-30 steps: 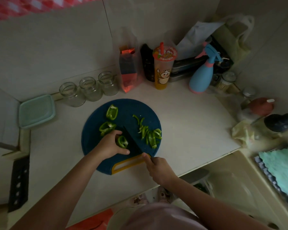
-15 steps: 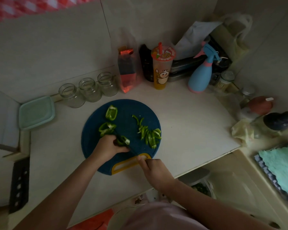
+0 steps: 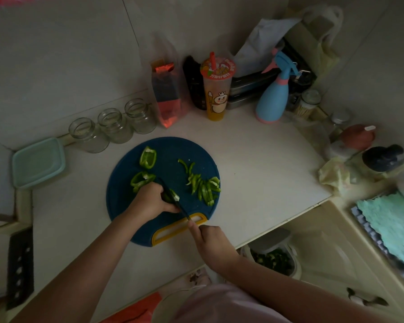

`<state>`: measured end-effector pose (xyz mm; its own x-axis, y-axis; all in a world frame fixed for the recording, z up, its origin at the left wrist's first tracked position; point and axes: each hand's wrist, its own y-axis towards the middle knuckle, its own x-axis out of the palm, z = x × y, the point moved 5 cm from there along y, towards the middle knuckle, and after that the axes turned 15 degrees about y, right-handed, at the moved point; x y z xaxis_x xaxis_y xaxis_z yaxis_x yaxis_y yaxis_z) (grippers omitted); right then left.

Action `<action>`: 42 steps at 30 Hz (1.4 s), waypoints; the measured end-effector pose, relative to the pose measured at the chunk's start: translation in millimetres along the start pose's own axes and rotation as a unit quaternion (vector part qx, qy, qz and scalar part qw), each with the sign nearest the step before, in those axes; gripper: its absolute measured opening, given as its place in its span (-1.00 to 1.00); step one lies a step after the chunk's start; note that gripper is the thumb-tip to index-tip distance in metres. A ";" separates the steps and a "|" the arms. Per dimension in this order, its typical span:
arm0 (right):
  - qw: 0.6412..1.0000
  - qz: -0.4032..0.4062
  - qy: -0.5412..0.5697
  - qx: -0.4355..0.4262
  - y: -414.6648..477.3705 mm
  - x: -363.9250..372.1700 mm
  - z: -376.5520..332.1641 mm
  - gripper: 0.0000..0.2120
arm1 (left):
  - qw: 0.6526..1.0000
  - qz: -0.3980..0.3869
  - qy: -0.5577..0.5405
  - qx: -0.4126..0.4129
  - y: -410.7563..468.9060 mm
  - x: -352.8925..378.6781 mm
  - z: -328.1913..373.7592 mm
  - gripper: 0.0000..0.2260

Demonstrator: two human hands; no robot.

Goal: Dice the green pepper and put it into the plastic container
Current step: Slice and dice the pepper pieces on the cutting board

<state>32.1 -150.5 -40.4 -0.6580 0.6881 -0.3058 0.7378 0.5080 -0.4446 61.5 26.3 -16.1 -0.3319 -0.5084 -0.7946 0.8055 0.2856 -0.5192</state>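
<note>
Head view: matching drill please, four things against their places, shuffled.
Things:
1. plastic container
2. pepper strips
3. spray bottle
4. knife

Places:
A. held in the right hand
B. at the back wall, right of the drink cup
C. right part of the cutting board
D. left end of the counter, beside the glass jars

Pairs: 1-D, 2-C, 3-B, 4-A.
</note>
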 end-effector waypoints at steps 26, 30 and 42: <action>0.997 -0.065 0.008 0.048 24.7 5.4 -20.5 -0.61 | 0.997 -0.030 0.042 0.054 4.1 -9.8 9.7 -0.71; 0.996 -0.014 0.046 0.075 27.2 12.6 -11.8 -0.57 | 0.998 -0.017 0.008 0.063 3.9 -4.3 2.2 -0.77; 0.939 0.047 0.296 0.166 9.8 5.7 16.8 -0.46 | 0.981 0.004 -0.194 0.020 -10.9 14.8 -23.3 -0.69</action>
<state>33.1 -150.3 -60.6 -0.3210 0.9391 0.1226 0.6360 0.3096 -0.7068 36.4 34.6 -29.6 -0.1207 -0.7792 -0.6151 0.8289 0.2618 -0.4943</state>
